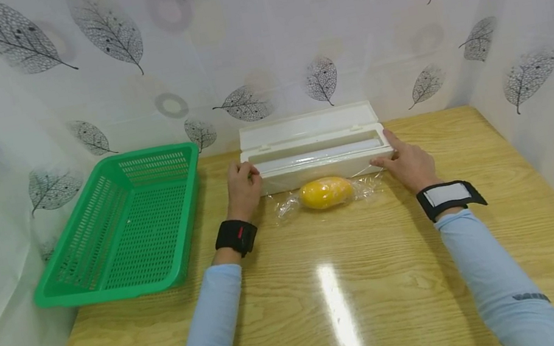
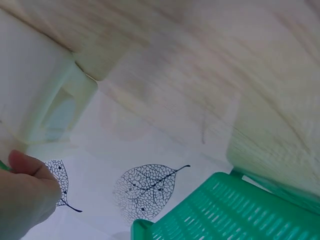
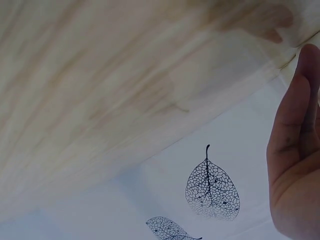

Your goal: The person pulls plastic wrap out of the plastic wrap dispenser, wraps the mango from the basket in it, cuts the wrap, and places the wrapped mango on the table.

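Observation:
A long white plastic wrap dispenser (image 1: 321,172) stands open at the back of the table, its lid (image 1: 304,126) raised and a white roll (image 1: 318,154) inside. Just in front lies a yellow oval fruit, mango-like (image 1: 326,193), wrapped in clear plastic wrap (image 1: 366,187) with crumpled ends. My left hand (image 1: 245,190) curls its fingers at the dispenser's left front corner, pinching the edge of the film there. At the other end, my right hand (image 1: 410,163) holds the dispenser, thumb on the front and straighter fingers (image 3: 290,117) along its end.
A green plastic basket (image 1: 183,226) sits on the left of the wooden table (image 1: 291,319). Leaf-patterned curtains (image 1: 259,40) hang behind and on both sides, close to the table edges. Black straps (image 1: 235,237) circle both wrists.

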`<state>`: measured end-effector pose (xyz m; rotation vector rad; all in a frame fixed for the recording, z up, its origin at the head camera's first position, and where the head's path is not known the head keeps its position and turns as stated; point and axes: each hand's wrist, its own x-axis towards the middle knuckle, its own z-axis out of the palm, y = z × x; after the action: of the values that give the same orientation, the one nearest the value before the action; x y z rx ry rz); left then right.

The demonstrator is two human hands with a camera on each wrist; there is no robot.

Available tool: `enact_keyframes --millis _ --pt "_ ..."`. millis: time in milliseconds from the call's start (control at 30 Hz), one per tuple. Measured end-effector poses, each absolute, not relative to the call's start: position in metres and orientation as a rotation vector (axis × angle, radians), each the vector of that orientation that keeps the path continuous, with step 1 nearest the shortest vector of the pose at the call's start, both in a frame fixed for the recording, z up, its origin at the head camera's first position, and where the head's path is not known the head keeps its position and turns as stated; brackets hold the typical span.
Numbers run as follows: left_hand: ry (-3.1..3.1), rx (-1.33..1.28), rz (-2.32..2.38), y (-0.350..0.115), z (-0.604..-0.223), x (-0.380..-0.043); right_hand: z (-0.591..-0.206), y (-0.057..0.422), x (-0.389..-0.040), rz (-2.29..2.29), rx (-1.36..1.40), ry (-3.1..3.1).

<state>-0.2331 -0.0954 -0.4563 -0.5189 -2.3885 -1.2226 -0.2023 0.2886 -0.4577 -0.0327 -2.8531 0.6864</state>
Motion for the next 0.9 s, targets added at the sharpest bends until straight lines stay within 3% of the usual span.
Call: enact_keyframes --millis 567,900 --pt "-2.369 -0.398 -1.000 -0.089 -0.456 -0.213 -0.459 0.290 -0.203 0.734 0.018 -2.868" --pt "-2.367 -1.001 -0.377 -0.029 -0.446 -0.177 -0.454 0.289 -0.201 0.764 0.019 -2.877"
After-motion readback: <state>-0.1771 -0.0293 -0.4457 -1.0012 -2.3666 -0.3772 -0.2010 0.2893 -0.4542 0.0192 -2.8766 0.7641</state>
